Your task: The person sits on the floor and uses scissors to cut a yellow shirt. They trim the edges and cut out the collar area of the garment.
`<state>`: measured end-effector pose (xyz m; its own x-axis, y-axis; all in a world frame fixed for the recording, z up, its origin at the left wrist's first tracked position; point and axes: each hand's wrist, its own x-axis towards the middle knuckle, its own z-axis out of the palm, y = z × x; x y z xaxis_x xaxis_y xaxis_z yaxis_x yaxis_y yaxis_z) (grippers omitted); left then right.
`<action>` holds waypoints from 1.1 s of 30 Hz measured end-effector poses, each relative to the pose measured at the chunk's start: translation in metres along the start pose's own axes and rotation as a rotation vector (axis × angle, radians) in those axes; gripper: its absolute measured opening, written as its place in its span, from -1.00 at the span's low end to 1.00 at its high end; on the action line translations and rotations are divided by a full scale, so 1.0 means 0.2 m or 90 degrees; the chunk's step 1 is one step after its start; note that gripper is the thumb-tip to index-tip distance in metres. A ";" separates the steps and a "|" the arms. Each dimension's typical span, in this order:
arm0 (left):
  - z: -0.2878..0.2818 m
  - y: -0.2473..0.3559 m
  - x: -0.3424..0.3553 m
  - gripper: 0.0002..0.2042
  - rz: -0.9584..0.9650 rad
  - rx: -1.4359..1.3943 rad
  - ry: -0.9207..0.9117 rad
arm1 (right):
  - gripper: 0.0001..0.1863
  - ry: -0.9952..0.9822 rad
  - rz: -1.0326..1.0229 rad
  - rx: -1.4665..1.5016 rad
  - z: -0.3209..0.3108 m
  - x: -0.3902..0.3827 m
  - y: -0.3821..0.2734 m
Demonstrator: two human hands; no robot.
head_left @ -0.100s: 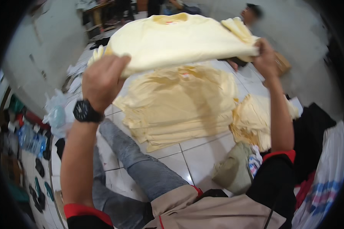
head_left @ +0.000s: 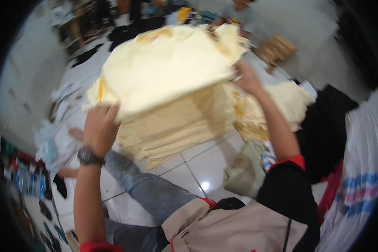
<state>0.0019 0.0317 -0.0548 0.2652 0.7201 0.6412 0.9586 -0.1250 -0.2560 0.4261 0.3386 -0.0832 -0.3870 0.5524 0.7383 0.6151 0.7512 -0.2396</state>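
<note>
In the head view, the left hand (head_left: 100, 130) and right hand (head_left: 248, 79) are grasping opposite ends of the near edge of a pale yellow shirt (head_left: 168, 69) (fingers are curling around fabric), suspending that edge above a yellow garment stack (head_left: 185, 130).

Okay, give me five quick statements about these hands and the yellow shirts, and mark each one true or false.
1. The left hand and right hand hold one pale yellow shirt. True.
2. The dark watch is on the right wrist. False: it is on the left wrist.
3. The yellow stack sits inside the cardboard box. False: the stack is on the tiled floor.
4. An olive-green bundle lies nearer the person than the stack. True.
5. The box is on the person's left. False: it is on the right.
</note>
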 end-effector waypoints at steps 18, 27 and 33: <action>-0.56 -0.04 -2.27 -0.59 -1.001 -0.362 -0.117 | -0.76 -0.281 0.274 -0.423 0.46 -0.63 1.05; -0.52 -0.03 -2.24 -0.59 -1.017 -0.271 0.046 | -0.75 -0.079 0.507 -0.391 0.47 -0.71 1.45; 0.34 -0.67 -1.48 -0.59 -0.794 -0.179 0.116 | -0.65 0.451 0.863 0.160 -0.04 -0.79 1.75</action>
<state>-0.2129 -0.1190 -0.2590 -0.8304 0.3539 0.4304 0.5510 0.4063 0.7289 0.7072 0.5114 -0.2787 0.7831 0.6218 0.0084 0.0691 -0.0736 -0.9949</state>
